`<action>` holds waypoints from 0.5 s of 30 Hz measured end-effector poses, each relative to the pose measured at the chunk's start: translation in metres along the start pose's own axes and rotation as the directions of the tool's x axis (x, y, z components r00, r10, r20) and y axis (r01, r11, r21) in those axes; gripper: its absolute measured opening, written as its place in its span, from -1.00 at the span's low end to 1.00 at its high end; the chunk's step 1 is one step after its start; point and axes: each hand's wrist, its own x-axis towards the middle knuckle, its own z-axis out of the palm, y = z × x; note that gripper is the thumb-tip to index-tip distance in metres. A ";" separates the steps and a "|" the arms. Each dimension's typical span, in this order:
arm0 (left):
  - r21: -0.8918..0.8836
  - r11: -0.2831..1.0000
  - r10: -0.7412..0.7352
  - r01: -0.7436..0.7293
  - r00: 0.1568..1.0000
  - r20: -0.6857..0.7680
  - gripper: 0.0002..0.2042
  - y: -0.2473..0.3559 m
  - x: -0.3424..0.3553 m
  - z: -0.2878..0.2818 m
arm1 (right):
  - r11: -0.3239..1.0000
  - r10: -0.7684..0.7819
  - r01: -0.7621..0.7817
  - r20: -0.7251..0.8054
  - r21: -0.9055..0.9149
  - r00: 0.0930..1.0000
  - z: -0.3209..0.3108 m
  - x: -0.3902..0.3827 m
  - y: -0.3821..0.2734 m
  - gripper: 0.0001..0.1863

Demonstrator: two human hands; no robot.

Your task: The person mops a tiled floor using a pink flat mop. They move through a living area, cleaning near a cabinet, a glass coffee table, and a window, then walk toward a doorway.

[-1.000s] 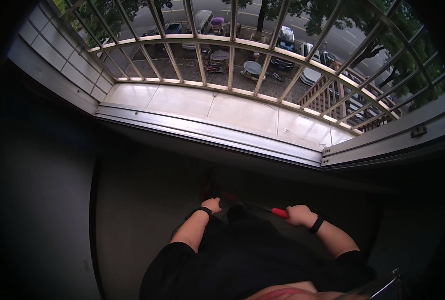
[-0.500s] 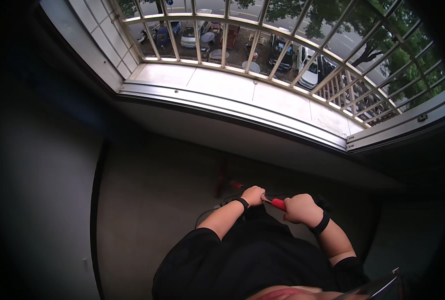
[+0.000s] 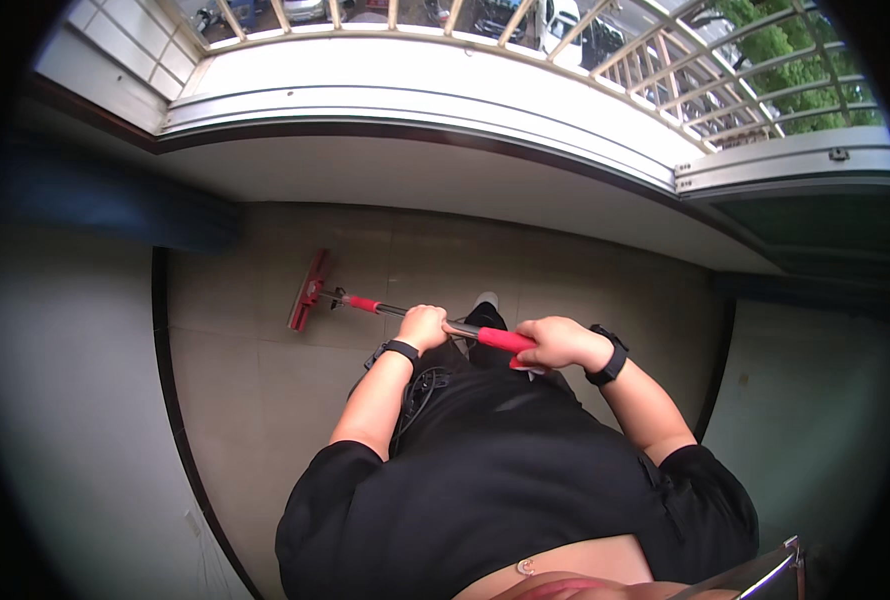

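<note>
A mop (image 3: 365, 304) with a red head and a dark pole slants across in front of my body. Its flat red head (image 3: 310, 290) is at the left, over the tiled floor; whether it touches the tiles I cannot tell. My left hand (image 3: 424, 327) is closed round the middle of the pole, past a red collar. Farther right, my right hand (image 3: 559, 343) grips the red end of the handle, and a small red and white part shows just beneath it. Both wrists wear black bands.
Ahead is a wall under a white window sill (image 3: 415, 85) with metal bars (image 3: 655, 80) beyond it. Pale walls (image 3: 75, 370) stand on both sides of the tiled floor (image 3: 225, 380). A shoe (image 3: 486, 299) shows beyond the pole. Black cables (image 3: 423, 395) hang at my waist.
My view has tipped down, and the floor looks brighter. The mop's head now lies farther left in view, its pole stretched more sideways. Both hands still hold it.
</note>
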 end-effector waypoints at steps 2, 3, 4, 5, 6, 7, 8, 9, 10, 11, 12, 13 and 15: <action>0.002 0.993 -0.118 0.120 0.981 0.154 -0.83 -0.033 -0.011 -0.001 | 0.996 -0.086 0.086 0.032 0.012 0.996 0.020 0.029 -0.007 -0.59; 0.025 0.991 -0.136 0.133 0.966 0.221 -0.81 -0.047 -0.016 0.000 | 0.993 -0.118 0.118 -0.003 -0.031 0.993 0.031 0.041 -0.011 -0.59; 0.082 0.979 -0.201 0.185 0.934 0.297 -0.79 -0.059 -0.020 0.003 | 0.986 -0.155 0.154 -0.008 -0.069 0.988 0.040 0.053 -0.014 -0.60; 0.055 0.976 -0.220 0.213 0.928 0.300 -0.77 -0.069 -0.026 0.007 | 0.988 -0.141 0.142 0.014 -0.060 0.990 0.047 0.063 -0.016 -0.60; 0.050 0.968 -0.248 0.244 0.925 0.289 -0.76 -0.081 -0.027 0.014 | 0.990 -0.132 0.134 0.051 -0.047 0.990 0.053 0.076 -0.016 -0.61; 0.022 0.964 -0.259 0.264 0.924 0.283 -0.75 -0.091 -0.030 0.022 | 0.994 -0.104 0.106 0.092 -0.021 0.990 0.061 0.087 -0.020 -0.62; 0.031 0.952 -0.301 0.305 0.910 0.284 -0.74 -0.100 -0.036 0.031 | 0.986 -0.143 0.149 0.084 -0.073 0.986 0.071 0.096 -0.026 -0.63; 0.023 0.947 -0.316 0.322 0.911 0.267 -0.73 -0.111 -0.040 0.041 | 0.977 -0.166 0.172 0.055 -0.125 0.985 0.079 0.105 -0.032 -0.65; 0.022 0.940 -0.336 0.340 0.913 0.229 -0.73 -0.119 -0.044 0.051 | 0.967 -0.162 0.164 0.025 -0.194 0.986 0.087 0.113 -0.037 -0.67; -0.011 0.915 -0.392 0.404 0.894 0.216 -0.74 -0.126 -0.048 0.060 | 0.962 -0.206 0.211 0.048 -0.171 0.977 0.093 0.119 -0.043 -0.64; -0.008 0.916 -0.390 0.401 0.895 0.215 -0.76 -0.132 -0.053 0.069 | 0.955 -0.254 0.257 0.043 -0.147 0.966 0.098 0.124 -0.046 -0.65; -0.100 0.930 -0.333 0.354 0.926 0.175 -0.77 -0.137 -0.056 0.075 | 0.958 -0.181 0.191 0.066 -0.213 0.981 0.101 0.127 -0.050 -0.65; -0.166 0.922 -0.344 0.350 0.937 0.066 -0.78 -0.142 -0.062 0.083 | 0.958 -0.196 0.206 0.073 -0.198 0.978 0.103 0.128 -0.052 -0.65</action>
